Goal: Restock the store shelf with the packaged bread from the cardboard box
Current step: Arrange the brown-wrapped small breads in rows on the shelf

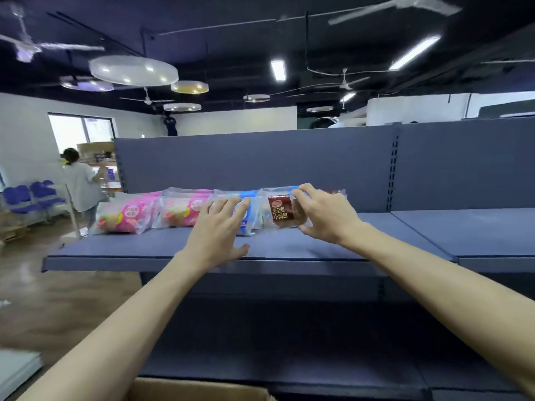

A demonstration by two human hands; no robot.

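Your right hand (324, 215) pinches a small brown bread pack (282, 211) — fingers curled over its top edge, thumb under its lower corner — and holds it upright just above the shelf (289, 247), its label facing you. Behind the pack and touching it from the back sits a blue pack (275, 192); a sliver of another clear wrapper shows past your knuckles, too hidden to name.

Your left hand (218, 230) is spread wide, fingers straight, its fingertips resting on a second blue pack (246, 215) that lies just left of the one you hold. Further left of that hand lie two pink packs (127, 215) side by side, the nearer one (179, 211) touching the blue pack. To the right of your grip the shelf runs on bare to a second bay (477, 230).

Below your forearms, at the bottom edge of view, the rim of the box (199, 389) shows — its contents are out of sight.
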